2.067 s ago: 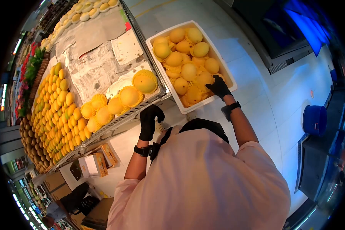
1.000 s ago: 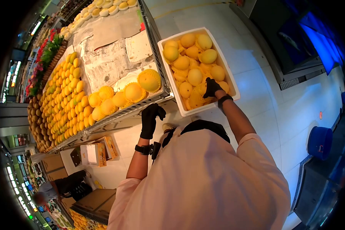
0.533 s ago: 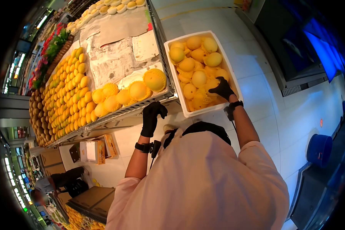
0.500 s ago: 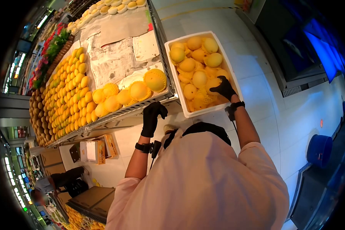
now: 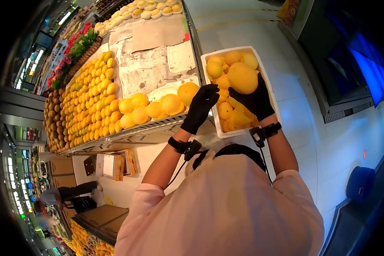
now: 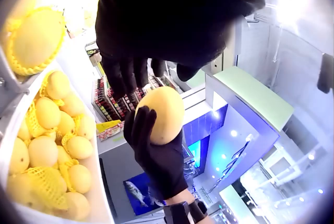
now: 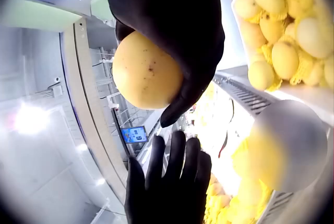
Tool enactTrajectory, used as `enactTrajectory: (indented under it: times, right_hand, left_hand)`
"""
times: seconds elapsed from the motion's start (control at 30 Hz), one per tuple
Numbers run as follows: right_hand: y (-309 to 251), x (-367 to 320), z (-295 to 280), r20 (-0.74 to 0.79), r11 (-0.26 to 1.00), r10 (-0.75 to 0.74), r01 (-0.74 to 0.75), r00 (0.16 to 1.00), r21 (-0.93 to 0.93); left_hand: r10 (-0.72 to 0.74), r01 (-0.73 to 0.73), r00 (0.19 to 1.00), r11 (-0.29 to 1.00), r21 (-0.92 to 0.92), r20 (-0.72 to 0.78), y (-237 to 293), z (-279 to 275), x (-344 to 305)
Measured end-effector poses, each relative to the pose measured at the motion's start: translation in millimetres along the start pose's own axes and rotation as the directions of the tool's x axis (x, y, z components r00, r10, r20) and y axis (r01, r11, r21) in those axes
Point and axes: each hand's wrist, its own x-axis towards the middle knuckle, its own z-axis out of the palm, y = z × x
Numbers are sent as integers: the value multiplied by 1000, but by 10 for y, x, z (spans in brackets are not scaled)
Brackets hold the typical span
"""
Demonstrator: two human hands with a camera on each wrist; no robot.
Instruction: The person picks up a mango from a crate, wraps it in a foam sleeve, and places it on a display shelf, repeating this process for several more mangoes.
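A black-gloved right hand grips a large yellow melon-like fruit above the white foam box. No netting shows on this fruit in the right wrist view, where the right hand's thumb and fingers curl round it. The left hand, also gloved in black, holds nothing and hangs near the box's left edge, its fingers loosely bent. In the right wrist view the left hand's fingers extend toward the fruit with a gap between. More yellow fruits, some in yellow foam nets, fill the box.
Left of the box, a display stand bears a front row of netted fruits and piled smaller yellow fruits. Cartons lie on the floor below. A blue bin stands at right; another person is at lower left.
The right hand has risen out of the box with a fruit in its grip. The left hand has moved up and right, toward the box. The head view has shifted.
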Motion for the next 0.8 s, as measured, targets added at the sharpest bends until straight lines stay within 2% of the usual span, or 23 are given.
enactTrajectory:
  times: [0.1,0.13,0.23,0.33,0.43,0.53,0.6,0.63,0.67,0.77,0.8]
  right_hand:
    - [-55,30,208,-24,916,-260,239,965,-323]
    - [-29,38,245,-9,946,-212,203,977,-252]
    - [-192,58,229,62,992,-114,118,992,-54]
    - [-308,51,221,90,998,-54,52,994,32]
    - [-207,51,315,-48,882,115,-79,992,464]
    - [-114,64,427,-82,572,321,-124,944,811]
    - [-263,49,471,-241,861,183,-38,953,506]
    - [-349,26,497,-297,949,92,7,951,315]
    - [-423,5,512,-313,966,81,3,946,259]
    - [-607,-46,452,-201,941,50,21,978,337]
    - [-605,-42,403,-122,886,69,-4,990,463]
  left_hand:
    - [-37,43,998,990,131,-46,238,203,129]
    - [-41,44,999,979,200,-17,295,224,149]
    - [15,-1,998,973,231,-62,350,284,169]
    - [-14,34,996,971,236,-87,386,216,144]
    - [-159,151,975,986,-64,-157,379,185,113]
    - [-203,181,977,956,-230,-73,550,248,56]
    - [-239,228,971,946,-232,-18,687,285,56]
    - [-258,253,966,940,-230,11,742,296,49]
    - [-285,279,958,914,-294,25,793,289,34]
    - [-320,313,945,811,-494,73,831,221,-8]
    - [-303,298,949,767,-569,88,768,183,-3]
